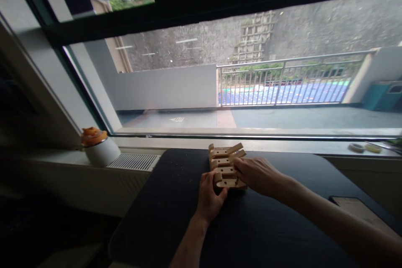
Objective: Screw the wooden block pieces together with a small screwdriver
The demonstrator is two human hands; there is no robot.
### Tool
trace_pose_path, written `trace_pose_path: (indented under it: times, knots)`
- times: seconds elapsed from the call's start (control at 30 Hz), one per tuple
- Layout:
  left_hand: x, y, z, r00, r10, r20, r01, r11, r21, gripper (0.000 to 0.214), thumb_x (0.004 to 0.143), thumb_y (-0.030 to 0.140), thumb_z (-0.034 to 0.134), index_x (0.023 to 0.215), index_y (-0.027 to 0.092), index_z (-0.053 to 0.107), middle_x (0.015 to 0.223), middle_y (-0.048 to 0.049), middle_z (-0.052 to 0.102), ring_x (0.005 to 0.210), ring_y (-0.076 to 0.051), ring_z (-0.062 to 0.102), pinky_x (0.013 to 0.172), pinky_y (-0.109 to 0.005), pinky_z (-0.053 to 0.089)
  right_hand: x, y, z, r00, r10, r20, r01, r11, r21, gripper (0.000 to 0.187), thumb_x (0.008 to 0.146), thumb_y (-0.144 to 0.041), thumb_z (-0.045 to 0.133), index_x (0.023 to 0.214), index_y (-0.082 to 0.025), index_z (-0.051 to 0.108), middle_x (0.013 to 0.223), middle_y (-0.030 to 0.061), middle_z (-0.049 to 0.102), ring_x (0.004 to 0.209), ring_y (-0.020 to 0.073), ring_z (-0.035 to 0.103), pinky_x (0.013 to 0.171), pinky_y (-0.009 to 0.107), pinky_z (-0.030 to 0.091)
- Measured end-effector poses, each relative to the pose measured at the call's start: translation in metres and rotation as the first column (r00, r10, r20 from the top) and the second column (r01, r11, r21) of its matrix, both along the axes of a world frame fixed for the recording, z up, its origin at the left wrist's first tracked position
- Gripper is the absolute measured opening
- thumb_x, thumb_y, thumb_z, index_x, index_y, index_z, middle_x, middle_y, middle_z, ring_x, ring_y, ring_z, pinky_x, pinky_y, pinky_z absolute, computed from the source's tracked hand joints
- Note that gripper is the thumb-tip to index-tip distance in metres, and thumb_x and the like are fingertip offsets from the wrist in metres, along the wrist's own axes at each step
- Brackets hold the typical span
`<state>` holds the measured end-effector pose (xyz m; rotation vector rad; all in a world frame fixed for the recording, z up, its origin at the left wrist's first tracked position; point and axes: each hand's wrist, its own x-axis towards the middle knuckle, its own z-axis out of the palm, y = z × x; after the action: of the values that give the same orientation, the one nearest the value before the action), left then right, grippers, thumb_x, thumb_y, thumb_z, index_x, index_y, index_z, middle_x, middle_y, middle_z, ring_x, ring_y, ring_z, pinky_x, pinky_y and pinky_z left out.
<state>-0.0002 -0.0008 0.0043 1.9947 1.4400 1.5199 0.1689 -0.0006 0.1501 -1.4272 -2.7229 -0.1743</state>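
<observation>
A pale wooden slatted piece [223, 170] with rounded ends and dark holes lies on the dark table, several slats side by side. Two narrow strips at its far right side tilt upward. My left hand [209, 199] is closed round its near left end, thumb along the near edge. Over its right side, my right hand [256, 173] is closed in a pinch. A small thin upright bit shows just below those fingers, on the nearest slat; whatever the fingers grip is mostly hidden.
The dark table [163, 222] stands against a window sill [282, 146]. A white pot [102, 152] with an orange top sits at the left beside a vent grille [133, 161]. A flat, dark-edged tray-like object [361, 211] lies at the right. Tape-like rolls [356, 148] rest on the sill.
</observation>
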Motion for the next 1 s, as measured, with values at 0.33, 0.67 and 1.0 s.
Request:
trace_pose_path:
  times: [0.33,0.67,1.0]
  knots:
    - [0.001,0.0,0.001,1.0,-0.002,0.017,0.002,1.0,-0.019,0.039,0.07,0.019,0.067,0.104,0.021,0.049,0.101,-0.0052,0.053,0.096,-0.021,0.055,0.086,-0.037,0.05,0.001,0.015,-0.021,0.932,-0.338,-0.13,0.343,0.939,0.019,0.026,0.091,-0.032,0.032,0.09,-0.017,0.053,0.075,0.0083,0.07,0.069,0.0216,0.067,0.053,0.027,0.032]
    - [0.012,-0.008,0.002,0.99,-0.144,-0.002,0.144,0.987,-0.069,0.033,0.074,0.022,0.064,0.103,0.022,0.049,0.097,-0.0034,0.055,0.091,-0.019,0.057,0.082,-0.034,0.051,0.023,-0.011,-0.015,0.977,-0.047,-0.206,0.045,0.999,-0.019,0.014,0.09,-0.025,0.037,0.087,-0.02,0.05,0.079,0.0033,0.068,0.069,0.0168,0.064,0.053,0.027,0.028]
    - [0.019,-0.011,0.002,0.992,-0.125,-0.034,0.122,0.989,-0.083,0.038,0.07,0.018,0.066,0.103,0.022,0.047,0.1,-0.0042,0.053,0.096,-0.021,0.055,0.087,-0.037,0.049,0.03,-0.001,-0.044,0.94,-0.165,-0.299,0.197,0.977,0.08,0.016,0.092,-0.024,0.034,0.082,-0.019,0.046,0.063,0.0029,0.065,0.055,0.0156,0.061,0.049,0.026,0.025]
